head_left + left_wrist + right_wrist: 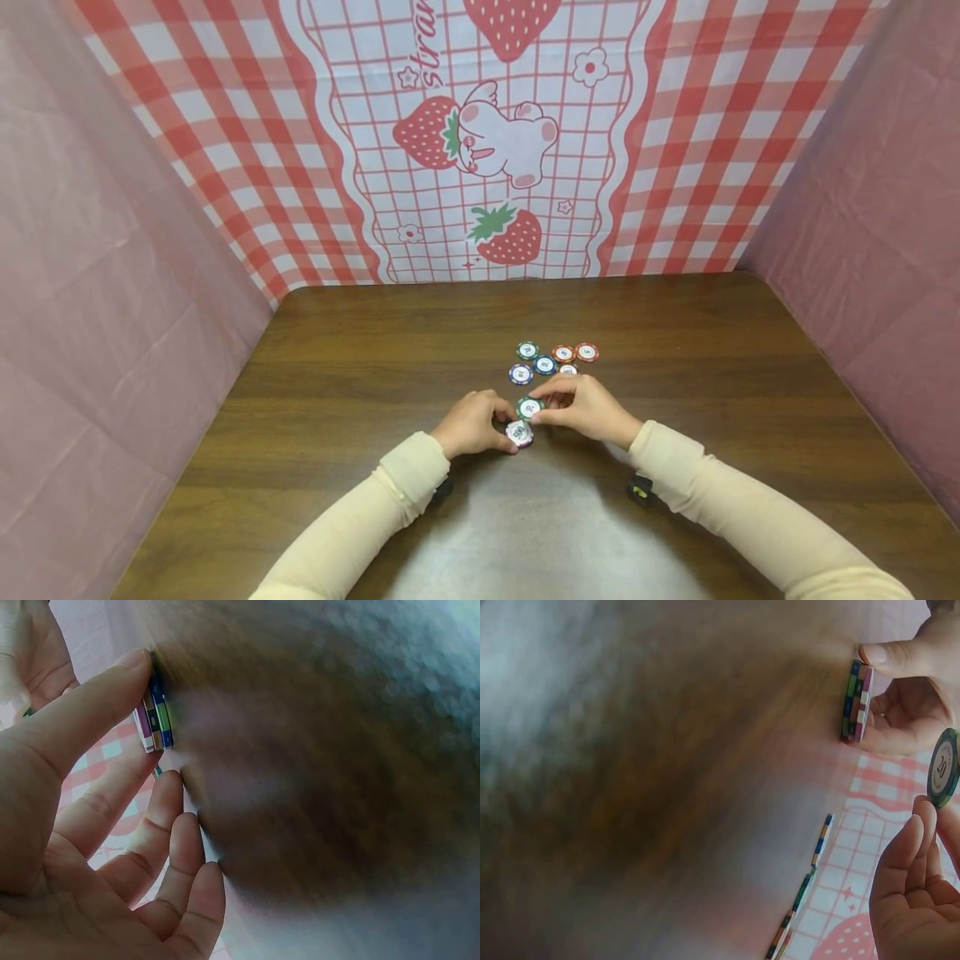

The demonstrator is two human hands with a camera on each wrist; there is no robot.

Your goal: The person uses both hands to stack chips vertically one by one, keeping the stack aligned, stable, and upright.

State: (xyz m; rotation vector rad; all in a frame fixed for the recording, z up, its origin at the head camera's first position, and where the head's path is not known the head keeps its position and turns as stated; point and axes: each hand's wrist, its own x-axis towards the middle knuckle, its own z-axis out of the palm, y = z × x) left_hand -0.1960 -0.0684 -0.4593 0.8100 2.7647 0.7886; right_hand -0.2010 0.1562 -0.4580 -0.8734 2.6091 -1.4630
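Observation:
On the table a short stack of poker chips [519, 433], its top one white and purple, stands between the thumb and index finger of my left hand [474, 423]. From the side, the left wrist view shows the stack [154, 720] as several layers, pinched at both edges by the left hand [112, 802]. My right hand [588, 410] pinches a green chip [529, 407] marked 20 just beyond the stack. That green chip [943, 768] is raised and tilted off the table in the right wrist view, at the fingertips of the right hand [919, 877].
Behind the hands several chips lie flat: a green one [527, 350], a blue one [545, 365], a purple-blue one [521, 373], two red ones [563, 354] and a white one [568, 368] partly behind the right hand. A checked strawberry cloth [480, 233] hangs at the table's back.

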